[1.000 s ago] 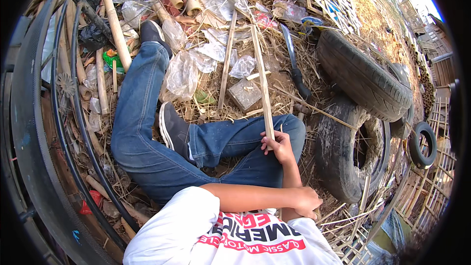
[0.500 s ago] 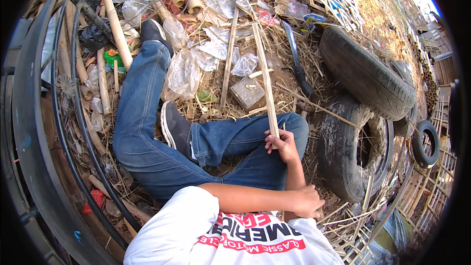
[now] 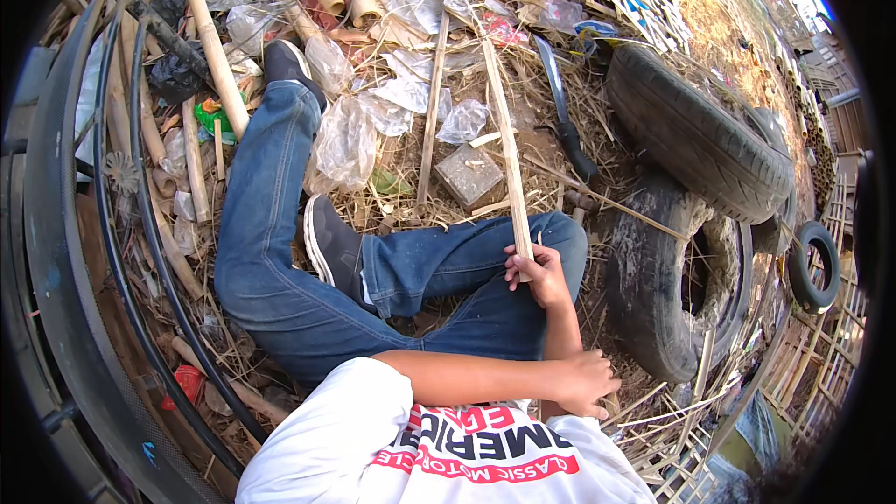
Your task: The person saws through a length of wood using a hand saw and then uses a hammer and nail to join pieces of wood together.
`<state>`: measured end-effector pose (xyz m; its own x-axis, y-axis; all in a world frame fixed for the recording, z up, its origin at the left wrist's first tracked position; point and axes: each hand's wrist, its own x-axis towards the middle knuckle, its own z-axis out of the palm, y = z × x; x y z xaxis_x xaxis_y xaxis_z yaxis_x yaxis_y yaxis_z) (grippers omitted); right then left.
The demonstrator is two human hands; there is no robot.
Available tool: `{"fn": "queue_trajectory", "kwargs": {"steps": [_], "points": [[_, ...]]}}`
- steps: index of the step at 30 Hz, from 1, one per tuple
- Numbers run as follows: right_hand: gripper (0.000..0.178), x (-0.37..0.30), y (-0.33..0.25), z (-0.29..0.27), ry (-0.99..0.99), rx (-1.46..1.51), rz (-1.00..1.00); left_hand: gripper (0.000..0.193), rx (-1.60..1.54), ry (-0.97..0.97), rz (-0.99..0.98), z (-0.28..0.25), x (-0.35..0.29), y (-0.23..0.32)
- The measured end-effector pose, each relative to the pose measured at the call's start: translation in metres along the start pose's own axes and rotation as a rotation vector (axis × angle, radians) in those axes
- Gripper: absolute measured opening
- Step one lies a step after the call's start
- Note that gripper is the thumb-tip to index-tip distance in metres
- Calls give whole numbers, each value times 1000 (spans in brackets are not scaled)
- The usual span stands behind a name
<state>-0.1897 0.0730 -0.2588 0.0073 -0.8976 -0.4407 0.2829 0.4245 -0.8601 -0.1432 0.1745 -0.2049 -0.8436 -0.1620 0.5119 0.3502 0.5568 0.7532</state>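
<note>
My right hand [image 3: 539, 277] is closed around the near end of a long split bamboo strip [image 3: 507, 145], just over my bent right knee. The strip slants up and away across the littered ground. My left forearm crosses in front of my shirt, and my left hand [image 3: 586, 385] curls over my right forearm near the elbow; its fingertips are partly hidden. Beyond the knee sits a grey block [image 3: 469, 175] with wood chips on it. A long-bladed knife with a black handle [image 3: 576, 151] lies to the right of the strip.
Worn tyres [image 3: 695, 135] are piled at the right, close to my knee. A black metal frame [image 3: 56, 224] curves along the left side. Bamboo poles [image 3: 213, 42], clear plastic bags [image 3: 343, 142] and dry straw cover the ground. Bamboo lattice [image 3: 635, 0] lies at the far right.
Nearly nothing differs. The view has shifted slightly, while both hands and the bamboo strip keep almost the same place.
</note>
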Motion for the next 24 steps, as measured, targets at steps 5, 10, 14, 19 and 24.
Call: {"fn": "queue_trajectory", "kwargs": {"steps": [5, 10, 14, 19, 24], "points": [[22, -1, 7, -1, 34, -19, -25, 45, -86, -384, -209, -18, 14, 11], [22, -2, 3, -2, 19, 3, -26, 41, -101, -258, -95, -26, 15, 13], [22, 2, 0, -1, -24, 8, 14, 30, -323, 0, -139, -38, 1, 6], [22, -11, 15, 3, -3, 228, -256, 14, -240, 567, -200, -135, -18, -12], [20, -6, -5, -7, -37, -25, 38, 9, -144, 1189, -724, -247, -88, -105]]}}
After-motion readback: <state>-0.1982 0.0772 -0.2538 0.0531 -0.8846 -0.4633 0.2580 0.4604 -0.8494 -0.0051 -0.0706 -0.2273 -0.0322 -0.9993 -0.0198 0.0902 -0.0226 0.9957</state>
